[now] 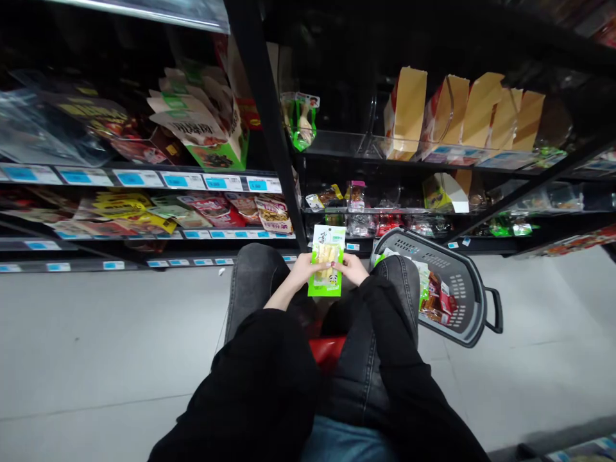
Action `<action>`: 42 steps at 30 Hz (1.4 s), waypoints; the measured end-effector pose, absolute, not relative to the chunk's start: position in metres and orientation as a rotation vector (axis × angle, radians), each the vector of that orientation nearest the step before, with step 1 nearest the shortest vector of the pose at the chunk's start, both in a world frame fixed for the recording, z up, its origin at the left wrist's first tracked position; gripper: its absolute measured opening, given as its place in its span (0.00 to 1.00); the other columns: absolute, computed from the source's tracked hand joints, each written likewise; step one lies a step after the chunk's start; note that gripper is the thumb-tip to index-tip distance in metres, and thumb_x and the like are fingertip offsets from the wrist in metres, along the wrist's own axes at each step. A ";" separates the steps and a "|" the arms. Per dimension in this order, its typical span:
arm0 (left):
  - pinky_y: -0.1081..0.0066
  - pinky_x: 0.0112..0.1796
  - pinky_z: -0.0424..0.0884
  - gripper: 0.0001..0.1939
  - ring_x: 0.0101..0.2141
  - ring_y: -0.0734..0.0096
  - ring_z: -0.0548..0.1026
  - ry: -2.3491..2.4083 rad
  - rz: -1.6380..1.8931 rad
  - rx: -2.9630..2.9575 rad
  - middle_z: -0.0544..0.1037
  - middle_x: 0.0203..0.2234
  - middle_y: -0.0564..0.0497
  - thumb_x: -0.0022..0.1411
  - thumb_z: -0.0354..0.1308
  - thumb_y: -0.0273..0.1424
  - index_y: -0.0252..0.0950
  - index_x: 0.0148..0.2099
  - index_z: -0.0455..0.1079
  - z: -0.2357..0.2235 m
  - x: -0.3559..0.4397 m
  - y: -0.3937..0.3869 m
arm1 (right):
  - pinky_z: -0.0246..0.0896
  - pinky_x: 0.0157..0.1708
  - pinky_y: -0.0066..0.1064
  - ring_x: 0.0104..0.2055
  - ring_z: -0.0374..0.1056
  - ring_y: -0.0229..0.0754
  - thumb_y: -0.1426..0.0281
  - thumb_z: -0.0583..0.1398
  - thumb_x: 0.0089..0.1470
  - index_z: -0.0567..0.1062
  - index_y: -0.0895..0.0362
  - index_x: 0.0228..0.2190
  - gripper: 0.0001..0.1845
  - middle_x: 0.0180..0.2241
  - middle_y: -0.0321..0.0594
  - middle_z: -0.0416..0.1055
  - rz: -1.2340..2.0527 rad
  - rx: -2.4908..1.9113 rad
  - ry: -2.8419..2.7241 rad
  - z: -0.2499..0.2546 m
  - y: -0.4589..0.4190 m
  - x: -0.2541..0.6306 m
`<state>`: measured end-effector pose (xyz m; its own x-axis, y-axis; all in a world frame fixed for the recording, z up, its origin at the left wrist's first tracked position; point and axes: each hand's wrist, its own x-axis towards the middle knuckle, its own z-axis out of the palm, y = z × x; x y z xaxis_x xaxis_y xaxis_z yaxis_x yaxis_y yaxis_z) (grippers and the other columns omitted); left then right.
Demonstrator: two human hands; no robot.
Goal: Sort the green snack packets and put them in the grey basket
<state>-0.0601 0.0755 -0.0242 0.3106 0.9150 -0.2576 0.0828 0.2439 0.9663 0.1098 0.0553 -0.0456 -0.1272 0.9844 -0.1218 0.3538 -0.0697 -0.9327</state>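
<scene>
Between my knees I hold up a green and white snack packet (328,282) with a clear window showing pale yellow pieces and a small panda print. My left hand (302,271) grips its left edge, thumb on the front. On the opposite edge, my right hand (354,269) pinches the packet, its thumb also lying over the window. The fingers behind the packet are hidden. To the right of my right knee, a grey shopping basket (462,282) stands on the floor, holding several red, brown and green packets (436,296).
Ahead stand black shelves with price labels (221,183). Cardboard display boxes (481,115) line the upper right shelf. A green packet (303,122) hangs beside the shelf post (269,96). Bagged snacks (274,213) fill the lower left shelf. Beneath me is a red seat (327,351).
</scene>
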 end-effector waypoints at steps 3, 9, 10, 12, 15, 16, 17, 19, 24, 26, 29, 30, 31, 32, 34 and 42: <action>0.67 0.32 0.70 0.17 0.27 0.63 0.75 1.070 0.768 1.143 0.78 0.26 0.46 0.36 0.69 0.32 0.30 0.32 0.75 -0.026 -0.061 0.077 | 0.63 0.37 0.32 0.35 0.67 0.42 0.58 0.60 0.44 0.75 0.58 0.34 0.19 0.31 0.38 0.74 1.211 -1.428 -1.528 -0.047 0.055 0.109; 0.64 0.32 0.71 0.18 0.28 0.61 0.75 0.971 0.683 1.067 0.78 0.26 0.45 0.34 0.69 0.29 0.29 0.32 0.75 -0.024 -0.060 0.075 | 0.63 0.41 0.36 0.40 0.70 0.47 0.53 0.55 0.48 0.76 0.58 0.35 0.23 0.36 0.41 0.75 1.320 -1.350 -1.482 -0.042 0.053 0.108; 0.64 0.32 0.71 0.18 0.29 0.61 0.76 0.961 0.668 1.075 0.78 0.26 0.45 0.34 0.69 0.29 0.29 0.32 0.75 -0.024 -0.059 0.074 | 0.63 0.43 0.37 0.41 0.70 0.48 0.53 0.56 0.47 0.76 0.58 0.34 0.23 0.36 0.41 0.75 1.297 -1.354 -1.518 -0.040 0.053 0.107; 0.63 0.33 0.71 0.18 0.29 0.61 0.76 0.930 0.633 1.073 0.78 0.27 0.45 0.33 0.69 0.27 0.29 0.33 0.75 -0.023 -0.058 0.073 | 0.63 0.44 0.38 0.41 0.70 0.49 0.53 0.58 0.46 0.77 0.57 0.33 0.22 0.37 0.41 0.76 1.252 -1.373 -1.583 -0.036 0.052 0.107; 0.65 0.34 0.71 0.19 0.30 0.61 0.76 0.898 0.595 1.044 0.78 0.27 0.45 0.33 0.68 0.26 0.29 0.34 0.75 -0.024 -0.056 0.073 | 0.63 0.42 0.38 0.39 0.71 0.49 0.54 0.58 0.47 0.78 0.57 0.32 0.20 0.35 0.41 0.76 1.224 -1.409 -1.628 -0.032 0.050 0.108; 0.65 0.33 0.71 0.19 0.30 0.62 0.76 0.905 0.594 1.045 0.79 0.27 0.45 0.34 0.68 0.25 0.29 0.34 0.75 -0.025 -0.056 0.074 | 0.63 0.42 0.37 0.39 0.71 0.49 0.54 0.57 0.48 0.78 0.57 0.32 0.20 0.34 0.40 0.76 1.215 -1.427 -1.643 -0.031 0.050 0.109; 0.66 0.33 0.71 0.18 0.30 0.62 0.76 0.922 0.600 1.054 0.79 0.27 0.45 0.33 0.68 0.25 0.29 0.34 0.75 -0.025 -0.055 0.074 | 0.63 0.42 0.37 0.39 0.71 0.49 0.54 0.57 0.48 0.78 0.57 0.32 0.20 0.34 0.40 0.76 1.201 -1.451 -1.661 -0.031 0.050 0.110; 0.67 0.32 0.71 0.18 0.29 0.62 0.76 0.967 0.617 1.080 0.79 0.27 0.46 0.33 0.68 0.24 0.30 0.33 0.75 -0.026 -0.054 0.074 | 0.62 0.42 0.37 0.40 0.71 0.50 0.54 0.57 0.49 0.78 0.56 0.31 0.19 0.34 0.40 0.77 1.175 -1.486 -1.700 -0.030 0.050 0.111; 0.67 0.32 0.72 0.16 0.29 0.62 0.76 1.032 0.641 1.090 0.79 0.25 0.49 0.32 0.68 0.24 0.31 0.30 0.75 -0.026 -0.050 0.073 | 0.63 0.40 0.35 0.37 0.71 0.48 0.56 0.57 0.49 0.78 0.56 0.30 0.18 0.33 0.39 0.77 1.158 -1.469 -1.685 -0.031 0.051 0.111; 0.66 0.33 0.72 0.16 0.28 0.61 0.76 1.030 0.665 1.065 0.79 0.25 0.48 0.31 0.68 0.24 0.30 0.29 0.75 -0.025 -0.048 0.072 | 0.63 0.38 0.35 0.34 0.71 0.46 0.57 0.57 0.49 0.78 0.57 0.29 0.18 0.31 0.39 0.77 1.166 -1.461 -1.640 -0.032 0.051 0.109; 0.66 0.33 0.72 0.16 0.28 0.62 0.76 1.021 0.704 1.007 0.78 0.25 0.48 0.31 0.68 0.24 0.30 0.30 0.74 -0.025 -0.045 0.068 | 0.64 0.36 0.34 0.32 0.71 0.45 0.57 0.57 0.49 0.78 0.58 0.29 0.18 0.30 0.40 0.77 1.174 -1.446 -1.577 -0.034 0.051 0.108; 0.66 0.32 0.72 0.16 0.27 0.62 0.76 1.019 0.717 0.983 0.78 0.24 0.48 0.31 0.68 0.24 0.30 0.30 0.74 -0.025 -0.044 0.067 | 0.64 0.36 0.34 0.31 0.71 0.45 0.58 0.57 0.48 0.78 0.58 0.29 0.18 0.29 0.40 0.77 1.171 -1.442 -1.564 -0.034 0.051 0.107; 0.66 0.32 0.71 0.16 0.27 0.63 0.76 1.019 0.726 0.961 0.78 0.24 0.48 0.31 0.68 0.23 0.29 0.30 0.74 -0.025 -0.043 0.066 | 0.64 0.35 0.34 0.31 0.71 0.45 0.58 0.57 0.48 0.79 0.59 0.29 0.18 0.29 0.40 0.76 1.168 -1.440 -1.553 -0.035 0.050 0.107; 0.66 0.32 0.71 0.16 0.26 0.63 0.76 1.019 0.734 0.943 0.78 0.24 0.49 0.31 0.68 0.23 0.29 0.30 0.74 -0.025 -0.043 0.065 | 0.64 0.35 0.34 0.31 0.71 0.45 0.58 0.57 0.48 0.79 0.59 0.29 0.18 0.30 0.41 0.76 1.166 -1.438 -1.543 -0.035 0.050 0.107; 0.66 0.32 0.71 0.16 0.26 0.64 0.75 1.017 0.740 0.928 0.78 0.23 0.48 0.31 0.68 0.24 0.29 0.29 0.74 -0.024 -0.041 0.063 | 0.64 0.36 0.35 0.32 0.71 0.46 0.58 0.57 0.48 0.79 0.59 0.29 0.18 0.30 0.41 0.76 1.176 -1.436 -1.525 -0.035 0.050 0.107; 0.66 0.33 0.71 0.14 0.27 0.63 0.75 1.011 0.820 0.977 0.77 0.23 0.48 0.34 0.67 0.25 0.28 0.29 0.74 -0.023 -0.039 0.064 | 0.63 0.40 0.35 0.37 0.70 0.47 0.55 0.56 0.49 0.77 0.59 0.33 0.21 0.34 0.42 0.75 1.235 -1.365 -1.482 -0.039 0.053 0.107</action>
